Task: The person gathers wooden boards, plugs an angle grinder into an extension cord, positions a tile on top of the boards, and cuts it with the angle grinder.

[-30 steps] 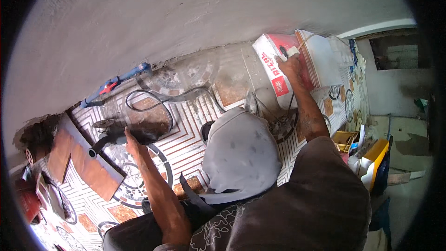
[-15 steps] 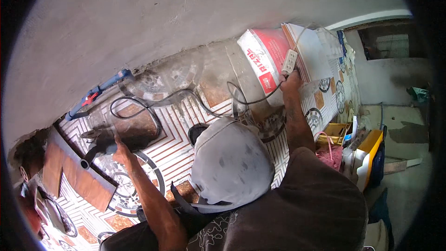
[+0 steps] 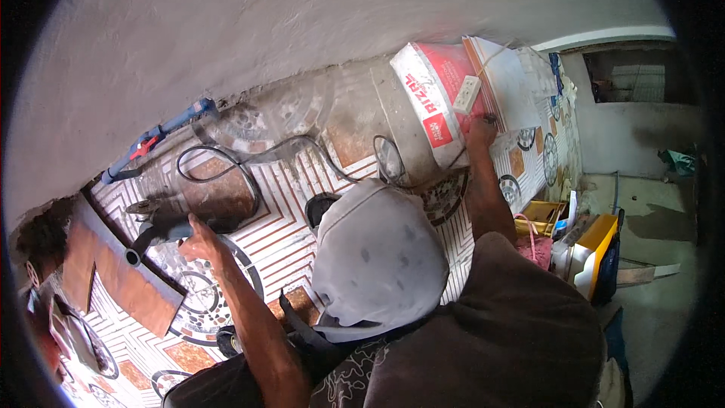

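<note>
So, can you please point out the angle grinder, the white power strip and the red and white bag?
angle grinder [image 3: 162, 228], head view, on its dark body by the left hand.
white power strip [image 3: 467, 94], head view, on its middle.
red and white bag [image 3: 434, 83], head view, on its red face.

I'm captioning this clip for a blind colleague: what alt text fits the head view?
Seen from above, a person in a grey cap rests the left hand on an angle grinder on a patterned tile floor, while the right hand reaches beside a white power strip lying on a red-and-white sack.
</note>
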`<action>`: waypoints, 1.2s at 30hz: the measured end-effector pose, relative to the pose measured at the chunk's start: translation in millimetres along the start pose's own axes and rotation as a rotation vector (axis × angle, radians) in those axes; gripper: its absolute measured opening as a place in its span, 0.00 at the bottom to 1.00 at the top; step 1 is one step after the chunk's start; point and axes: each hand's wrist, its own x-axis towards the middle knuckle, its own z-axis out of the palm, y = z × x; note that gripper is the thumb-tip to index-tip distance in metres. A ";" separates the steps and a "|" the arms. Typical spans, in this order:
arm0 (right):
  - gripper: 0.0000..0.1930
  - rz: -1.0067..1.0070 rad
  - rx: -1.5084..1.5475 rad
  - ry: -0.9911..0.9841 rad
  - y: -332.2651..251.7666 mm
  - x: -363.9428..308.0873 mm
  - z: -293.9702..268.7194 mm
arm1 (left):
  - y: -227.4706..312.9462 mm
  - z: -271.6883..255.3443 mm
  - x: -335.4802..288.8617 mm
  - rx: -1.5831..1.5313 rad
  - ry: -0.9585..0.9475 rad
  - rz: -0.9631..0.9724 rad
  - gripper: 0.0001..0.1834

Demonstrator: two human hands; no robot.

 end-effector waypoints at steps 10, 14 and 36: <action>0.23 -0.704 -0.014 -0.210 -119.4 -49.3 -155.7 | -5.1 -2.7 7.4 -0.072 -0.045 -0.086 0.48; 0.33 -0.722 -0.094 -0.322 -150.0 -45.8 -131.0 | 8.1 -13.5 -15.5 0.096 0.193 0.137 0.39; 0.17 0.162 2.074 -1.108 -110.2 -92.1 -104.5 | 263.0 23.0 -251.6 -0.491 -1.626 0.736 0.19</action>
